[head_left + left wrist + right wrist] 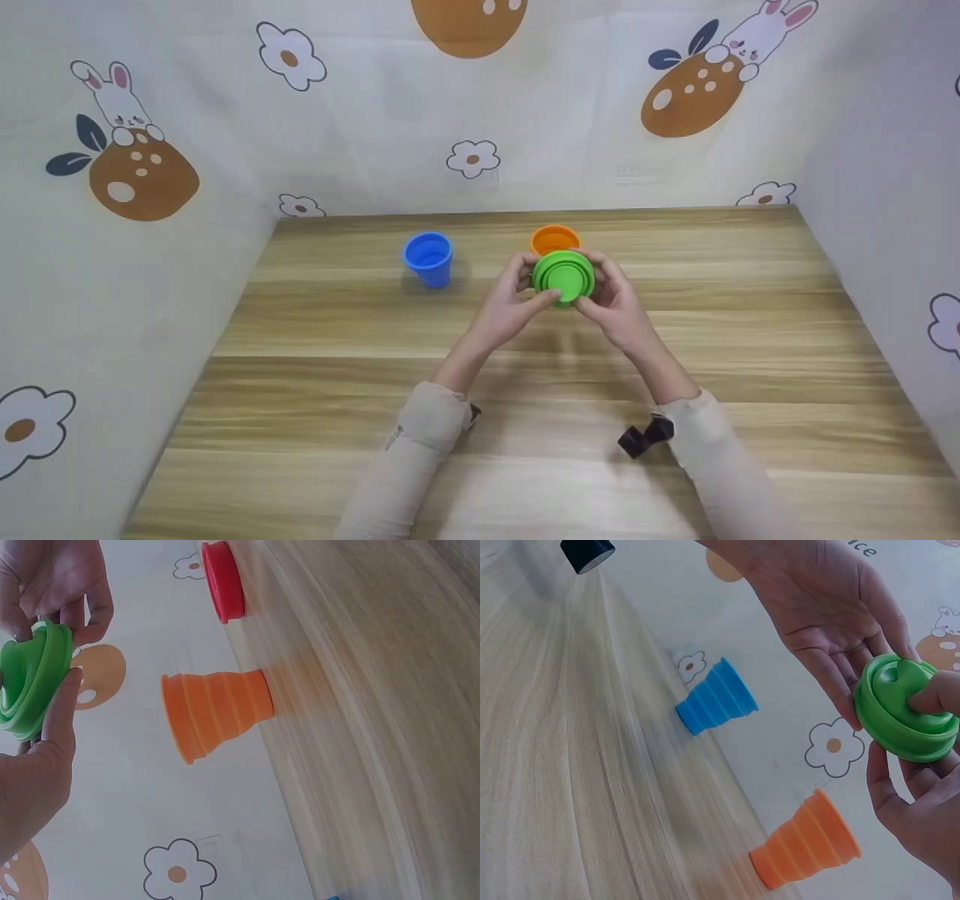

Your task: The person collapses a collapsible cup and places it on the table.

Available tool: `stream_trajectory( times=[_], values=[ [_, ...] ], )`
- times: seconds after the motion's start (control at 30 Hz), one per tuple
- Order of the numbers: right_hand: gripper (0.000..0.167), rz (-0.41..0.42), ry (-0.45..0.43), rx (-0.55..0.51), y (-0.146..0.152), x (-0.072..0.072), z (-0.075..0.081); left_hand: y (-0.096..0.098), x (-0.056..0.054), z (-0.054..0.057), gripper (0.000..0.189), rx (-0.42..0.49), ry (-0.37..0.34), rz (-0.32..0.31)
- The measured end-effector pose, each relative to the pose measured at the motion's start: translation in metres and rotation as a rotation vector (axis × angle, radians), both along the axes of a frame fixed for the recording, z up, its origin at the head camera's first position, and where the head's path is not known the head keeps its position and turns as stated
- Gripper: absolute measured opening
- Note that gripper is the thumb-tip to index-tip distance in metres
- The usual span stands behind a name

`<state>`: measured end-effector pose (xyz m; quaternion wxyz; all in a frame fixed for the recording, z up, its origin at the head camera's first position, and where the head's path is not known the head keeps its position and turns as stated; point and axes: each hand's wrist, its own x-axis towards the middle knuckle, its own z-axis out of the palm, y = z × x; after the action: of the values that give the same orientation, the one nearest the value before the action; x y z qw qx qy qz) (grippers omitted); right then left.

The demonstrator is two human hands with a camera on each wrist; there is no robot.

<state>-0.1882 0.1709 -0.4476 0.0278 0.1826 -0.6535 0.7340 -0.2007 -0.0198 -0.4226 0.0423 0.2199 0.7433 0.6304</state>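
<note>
Between both hands is a green collapsible cup (564, 279), folded flat into rings and held above the table. My left hand (511, 303) grips its left rim, the thumb on the rings. From the other side my right hand (619, 309) holds the right edge, with fingers behind and the thumb at the front; the right wrist view shows a thumb pressing into the cup's centre. Just beyond the hands an orange collapsible cup (217, 709) stands extended on the table, partly covered in the head view. Further left stands an extended blue collapsible cup (429, 259).
A low red collapsed cup (226, 583) sits past the orange one in the left wrist view; the head view does not show it. The wooden table (337, 322) meets patterned cloth walls (375, 135) at the back and sides. Black devices (646, 436) are worn at the wrists.
</note>
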Motion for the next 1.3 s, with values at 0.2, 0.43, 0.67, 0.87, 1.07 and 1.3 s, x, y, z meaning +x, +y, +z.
stream_trajectory(
  times=[0.2,0.43,0.67,0.87,1.07,1.3],
  values=[
    [0.066,0.039,-0.004,-0.021,0.0016,0.0002,-0.0016,-0.0001,0.0004,0.0004,0.041,0.045,-0.025,0.013],
    [0.068,0.067,0.016,-0.007,0.0025,-0.0002,-0.0020,0.0003,0.0004,0.0000,0.040,0.054,-0.038,0.024],
    [0.066,0.031,-0.014,-0.003,0.0014,0.0004,-0.0008,0.0006,0.0002,0.0000,0.040,0.064,-0.039,0.030],
    [0.062,0.019,-0.024,-0.017,0.0002,0.0006,0.0003,0.0008,0.0004,-0.0004,0.040,0.063,-0.042,0.039],
    [0.060,0.005,-0.029,-0.035,-0.0009,0.0006,0.0008,0.0016,0.0002,-0.0013,0.040,0.079,-0.066,0.040],
    [0.059,0.000,-0.023,-0.043,-0.0008,0.0015,0.0017,0.0021,0.0000,-0.0016,0.039,0.074,-0.063,0.035]
  ],
)
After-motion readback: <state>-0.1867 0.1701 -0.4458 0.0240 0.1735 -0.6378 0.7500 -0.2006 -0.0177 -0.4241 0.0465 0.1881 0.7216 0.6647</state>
